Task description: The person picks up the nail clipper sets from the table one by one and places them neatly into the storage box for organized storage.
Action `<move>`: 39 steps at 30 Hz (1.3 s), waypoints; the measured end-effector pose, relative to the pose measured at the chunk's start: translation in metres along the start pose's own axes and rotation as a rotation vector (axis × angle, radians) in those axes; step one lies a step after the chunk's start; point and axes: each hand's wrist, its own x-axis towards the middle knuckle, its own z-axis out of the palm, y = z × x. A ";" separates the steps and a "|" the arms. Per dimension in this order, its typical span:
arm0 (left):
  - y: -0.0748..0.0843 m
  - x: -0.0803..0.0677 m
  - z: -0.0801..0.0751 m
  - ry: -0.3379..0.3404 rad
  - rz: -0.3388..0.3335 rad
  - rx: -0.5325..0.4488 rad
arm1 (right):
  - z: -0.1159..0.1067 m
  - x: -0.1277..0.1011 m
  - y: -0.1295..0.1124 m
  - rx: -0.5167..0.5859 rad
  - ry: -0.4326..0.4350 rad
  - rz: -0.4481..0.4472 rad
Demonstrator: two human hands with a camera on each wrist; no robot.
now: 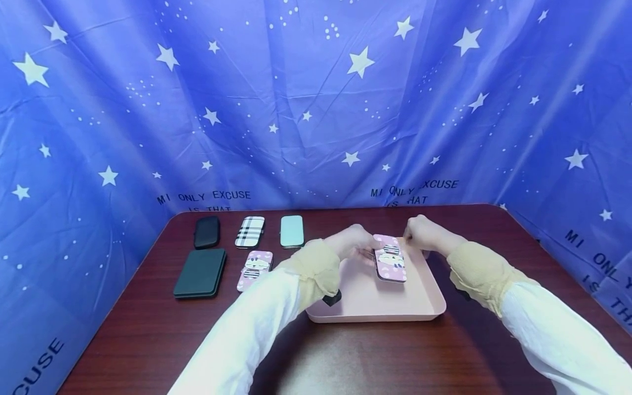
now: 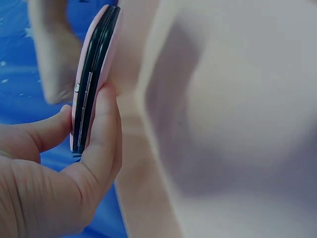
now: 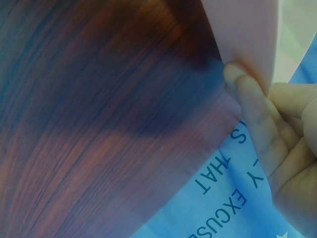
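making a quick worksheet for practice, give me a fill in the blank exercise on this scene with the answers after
The person's left grip holds a patterned rectangular case that is mainly ____.
The shallow, pale pink, rectangular tray is pinched at its rim by the ____.
The white plaid rectangular case lies ____ the pale mint rectangular case and the black rectangular case.
In the head view, the dark green squarish case lies to the tray's ____.

Missing words: pink; right grip; between; left.
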 end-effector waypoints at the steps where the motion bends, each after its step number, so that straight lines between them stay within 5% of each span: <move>1: -0.002 0.002 0.002 0.001 -0.002 0.003 | -0.001 0.000 0.000 0.008 -0.002 0.008; 17: -0.012 0.022 0.019 -0.003 -0.077 0.020 | -0.001 -0.001 -0.001 0.007 0.023 -0.032; 30: -0.023 0.035 0.038 0.060 -0.019 -0.004 | -0.003 -0.002 -0.007 -0.045 0.042 -0.038; 39: -0.021 0.025 0.047 0.112 0.006 0.007 | -0.002 0.001 -0.006 -0.062 0.045 -0.032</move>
